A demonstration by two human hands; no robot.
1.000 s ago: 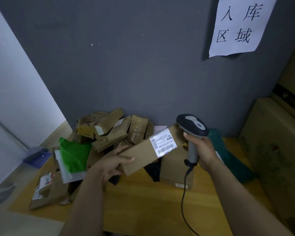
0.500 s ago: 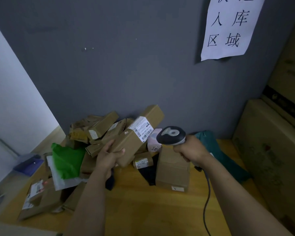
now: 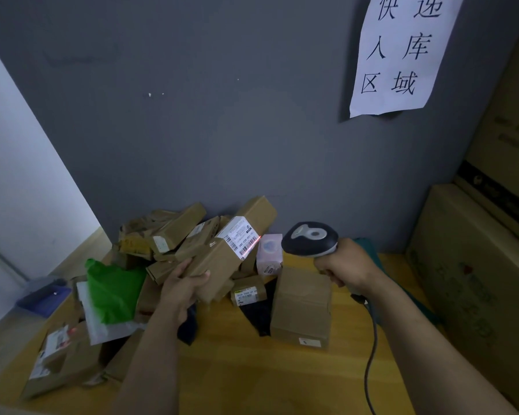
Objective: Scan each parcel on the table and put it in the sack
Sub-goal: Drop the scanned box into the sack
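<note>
The left hand (image 3: 182, 287) gripped a long cardboard parcel (image 3: 231, 250) tilted above the desk (image 3: 252, 369); the right hand (image 3: 346, 265) held a scanner (image 3: 310, 239), its red line crossing the parcel's label (image 3: 241, 239).

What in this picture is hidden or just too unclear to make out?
Head view only:
- Sack: nowhere in frame.
- Label on the long box held by the left hand: print too small and dim to read.
- Scanner handle: wrapped by the right hand.
- Scanner cable: cut off by the bottom edge, so its far end is unseen.
- Wall sign: top cut off by the upper edge.
</note>
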